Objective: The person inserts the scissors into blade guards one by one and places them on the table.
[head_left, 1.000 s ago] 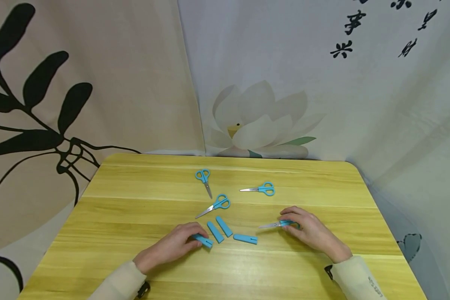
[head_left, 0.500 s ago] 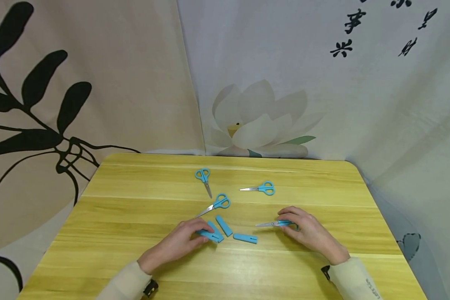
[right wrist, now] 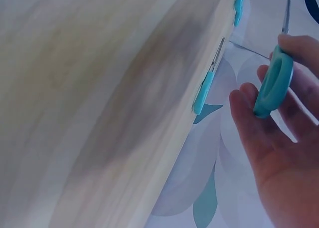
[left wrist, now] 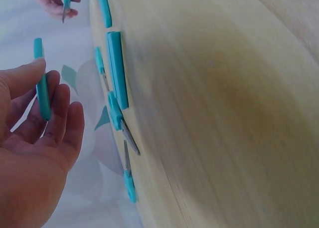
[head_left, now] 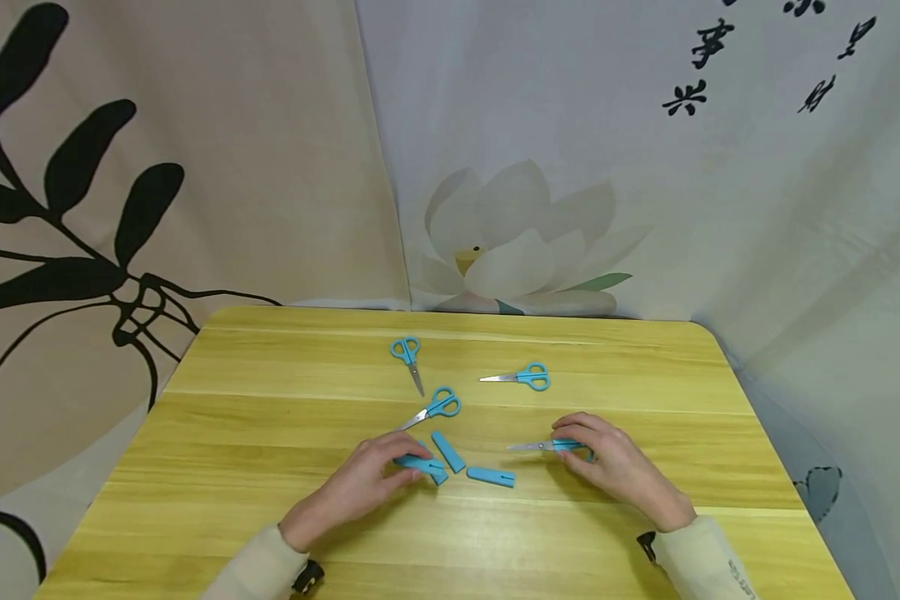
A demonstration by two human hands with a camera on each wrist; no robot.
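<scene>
In the head view, I see the person's left hand low in the frame, a little left of the middle. Its thumb and fingers pinch a long, flat blue cap. My left wrist view shows this cap held up off the wooden counter.

The right hand is right of the middle in the head view. It grips a pair of small scissors by the blue handle, and the shiny blades point to the left of the frame.

Between the hands I see more blue caps. A slanted cap lies near the lower middle, and a sideways cap lies just to its right. One more, the half-hidden cap, peeks out behind the held one. I can't tell if those two touch.

Farther up in the frame, three more scissors lie flat: the near scissors in the middle, the far scissors above them, and the right-hand scissors off to the right. Behind the counter hangs a cloth with a big pale flower and black leaves.
</scene>
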